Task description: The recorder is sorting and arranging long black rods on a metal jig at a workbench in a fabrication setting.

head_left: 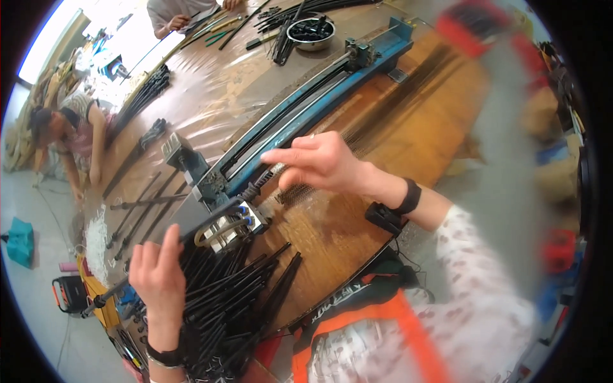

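Note:
My left hand (158, 274) is at the lower left with its index finger raised and the other fingers curled round a long black rod (108, 295). Past that hand the rod slants up to the right, ending in a dark coil spring (258, 184). My right hand (322, 163) is at the spring's upper end, its thumb and index finger either side of it; the contact is partly hidden. Below the rod is a small metal fixture (231, 233) with a hose and blue fittings. A heap of black rods (217, 303) lies in front of me.
A long blue rail machine (319, 108) crosses the wooden table (325, 239). Thin brown rods (389, 121) lie beside it. Farther off are a bowl of black parts (311, 33) and bundled black rods (147, 89). One person (76, 127) works at the left, another (175, 16) at the far side.

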### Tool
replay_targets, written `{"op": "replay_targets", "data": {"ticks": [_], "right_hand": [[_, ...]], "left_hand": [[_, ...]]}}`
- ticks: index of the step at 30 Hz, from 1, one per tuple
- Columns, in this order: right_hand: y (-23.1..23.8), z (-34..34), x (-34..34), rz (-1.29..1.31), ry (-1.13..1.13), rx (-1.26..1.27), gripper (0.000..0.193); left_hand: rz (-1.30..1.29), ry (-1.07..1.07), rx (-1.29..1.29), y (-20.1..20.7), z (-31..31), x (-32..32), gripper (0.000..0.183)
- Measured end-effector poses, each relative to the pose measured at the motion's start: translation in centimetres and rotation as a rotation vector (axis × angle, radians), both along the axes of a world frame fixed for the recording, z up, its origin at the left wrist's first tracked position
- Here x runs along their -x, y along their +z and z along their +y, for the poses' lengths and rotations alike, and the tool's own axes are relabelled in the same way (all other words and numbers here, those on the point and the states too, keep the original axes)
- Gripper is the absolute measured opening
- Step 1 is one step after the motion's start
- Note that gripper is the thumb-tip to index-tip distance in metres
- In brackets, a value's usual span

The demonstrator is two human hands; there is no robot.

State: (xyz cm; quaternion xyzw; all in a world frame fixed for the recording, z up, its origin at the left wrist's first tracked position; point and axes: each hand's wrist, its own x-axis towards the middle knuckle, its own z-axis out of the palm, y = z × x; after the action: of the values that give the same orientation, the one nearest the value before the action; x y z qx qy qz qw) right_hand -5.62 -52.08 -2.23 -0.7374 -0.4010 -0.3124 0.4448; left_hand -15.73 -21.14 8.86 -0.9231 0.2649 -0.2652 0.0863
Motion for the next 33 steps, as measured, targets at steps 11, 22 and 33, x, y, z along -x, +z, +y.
{"op": "replay_targets", "data": {"ticks": [11,22,33], "right_hand": [[-4.4,-2.2,-4.1,0.090,-0.154,0.197,0.024],[1.8,17.2,-7.7,0.210,0.489,0.107,0.017],[1.4,20.5,-8.1,0.252,0.469,0.599,0.011]], "left_hand": [[-0.065,0.242,0.249,2.0,7.9,2.8,0.021],[-0.034,0.446,0.364,1.8,12.6,8.4,0.019],[-0.052,0.450,0.410,-1.5,15.5,9.0,0.019]]}}
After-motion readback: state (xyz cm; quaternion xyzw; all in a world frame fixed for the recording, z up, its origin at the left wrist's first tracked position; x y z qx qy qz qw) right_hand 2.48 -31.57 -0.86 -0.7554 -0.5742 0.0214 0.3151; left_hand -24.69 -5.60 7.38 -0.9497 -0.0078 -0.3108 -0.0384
